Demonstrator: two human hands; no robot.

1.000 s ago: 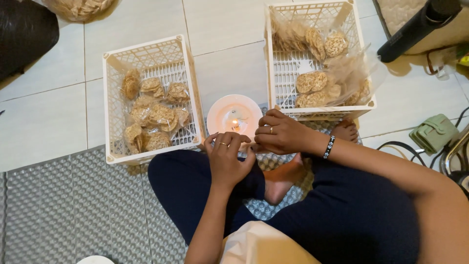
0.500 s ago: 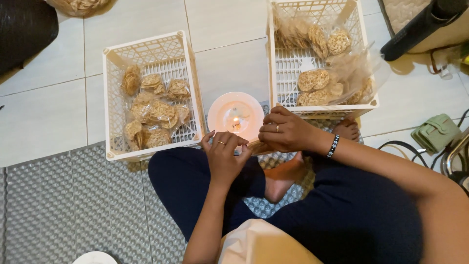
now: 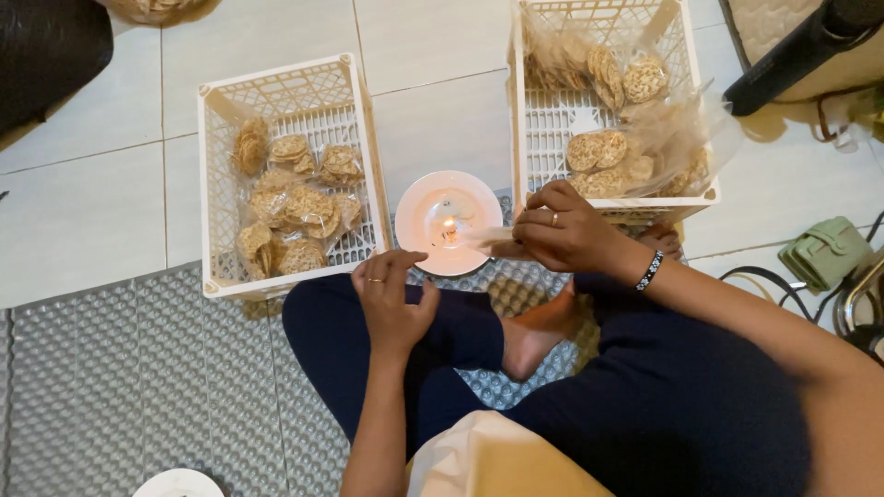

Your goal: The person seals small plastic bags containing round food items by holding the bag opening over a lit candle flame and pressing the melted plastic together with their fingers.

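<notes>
Change since earlier view: left hand (image 3: pixel 391 299) has drawn back from the plate toward the knee; right hand (image 3: pixel 566 225) now holds its packet lower, at the plate's right edge.
Left hand: fingers loosely curled, nothing visibly held, resting above the dark trouser leg.
Right hand: fingers pressed together around a small clear packet (image 3: pixel 488 237), whose free end points toward the flame.
Flame: small candle (image 3: pixel 448 227) burning at the centre of a round pale plate (image 3: pixel 419 212) on the floor between the two crates.
Technique (judgement): the packet's open edge should pass briefly beside the flame, held taut and level, with fingertips kept back from the heat; lingering would likely scorch the film.
Left crate (image 3: pixel 216 184): white lattice, holding sealed bags of round brown crackers (image 3: pixel 295 207).
Right crate (image 3: pixel 700 179): white lattice, holding more crackers in loose clear bags, just beyond the right hand.
Surroundings: grey embossed mat (image 3: pixel 110 368) under the seated person; green pouch (image 3: pixel 824 253) and cables at right, well apart.
Obstruction: loose film spilling over the right crate's near wall lies close to the working hand.
</notes>
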